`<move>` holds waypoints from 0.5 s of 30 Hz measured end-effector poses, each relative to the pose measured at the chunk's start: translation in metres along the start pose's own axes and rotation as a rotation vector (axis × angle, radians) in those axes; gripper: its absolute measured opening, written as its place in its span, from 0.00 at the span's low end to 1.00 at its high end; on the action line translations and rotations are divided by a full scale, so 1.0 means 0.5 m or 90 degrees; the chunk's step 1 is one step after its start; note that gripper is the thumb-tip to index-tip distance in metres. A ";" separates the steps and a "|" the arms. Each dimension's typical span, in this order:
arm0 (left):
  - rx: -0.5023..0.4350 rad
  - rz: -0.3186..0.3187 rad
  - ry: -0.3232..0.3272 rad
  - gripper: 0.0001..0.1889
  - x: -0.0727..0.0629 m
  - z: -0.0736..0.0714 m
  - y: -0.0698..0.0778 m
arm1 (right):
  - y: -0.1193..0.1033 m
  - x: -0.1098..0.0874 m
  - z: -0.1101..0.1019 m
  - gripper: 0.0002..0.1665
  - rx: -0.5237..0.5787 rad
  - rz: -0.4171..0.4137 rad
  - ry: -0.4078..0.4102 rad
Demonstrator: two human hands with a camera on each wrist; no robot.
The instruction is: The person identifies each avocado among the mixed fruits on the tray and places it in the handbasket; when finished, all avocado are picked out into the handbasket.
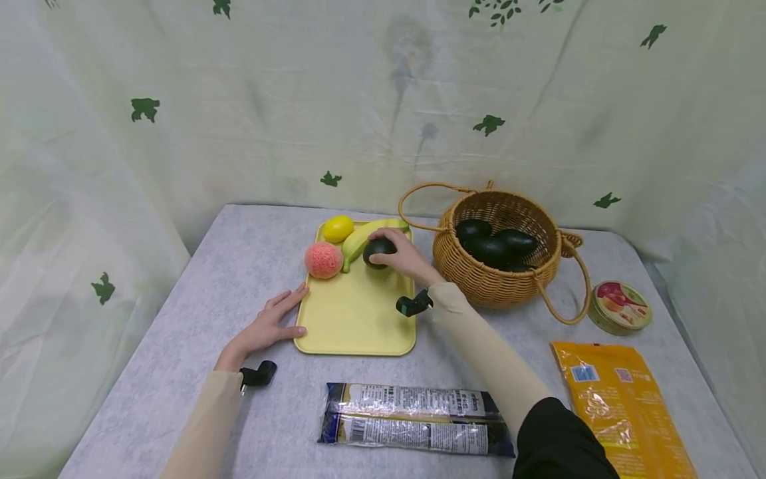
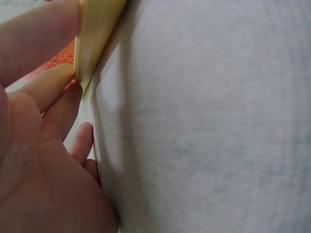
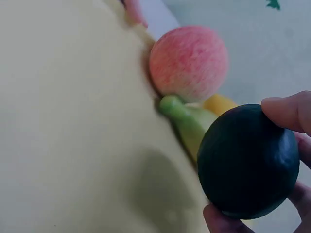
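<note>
My right hand (image 1: 402,256) pinches a dark green avocado (image 3: 249,162) between thumb and fingers over the upper right of the yellow tray (image 1: 356,319). Its shadow falls on the tray in the right wrist view. Just left of it lies a banana (image 1: 354,247). A yellow lemon (image 1: 338,229) and a pink peach (image 1: 324,260) sit along the tray's upper left. With fingers spread and mostly straight, my left hand (image 1: 269,326) touches the tray's left edge; the left wrist view shows fingertips against the rim.
A wicker basket (image 1: 479,283) with several dark avocados (image 1: 492,251) stands right of the tray, its handles sticking out. Further right are a round tin (image 1: 620,307) and an orange packet (image 1: 622,406). A dark-ended long package (image 1: 415,419) lies in front. Behind hangs a pale curtain (image 1: 269,120).
</note>
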State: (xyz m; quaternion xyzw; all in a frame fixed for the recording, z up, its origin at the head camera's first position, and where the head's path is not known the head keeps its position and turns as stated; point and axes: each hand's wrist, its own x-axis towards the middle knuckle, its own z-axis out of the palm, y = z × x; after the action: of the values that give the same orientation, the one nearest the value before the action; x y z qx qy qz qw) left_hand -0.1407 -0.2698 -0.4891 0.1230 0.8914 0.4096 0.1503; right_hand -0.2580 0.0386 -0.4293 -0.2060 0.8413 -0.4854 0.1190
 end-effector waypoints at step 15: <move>-0.005 0.003 -0.002 0.45 0.002 0.001 0.001 | -0.073 -0.070 -0.120 0.26 0.091 -0.066 -0.086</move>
State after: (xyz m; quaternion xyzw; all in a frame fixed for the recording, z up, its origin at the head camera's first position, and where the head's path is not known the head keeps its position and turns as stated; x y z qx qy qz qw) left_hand -0.1414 -0.2689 -0.4892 0.1252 0.8892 0.4132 0.1511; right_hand -0.2423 0.0847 -0.3677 -0.2728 0.7829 -0.5343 0.1645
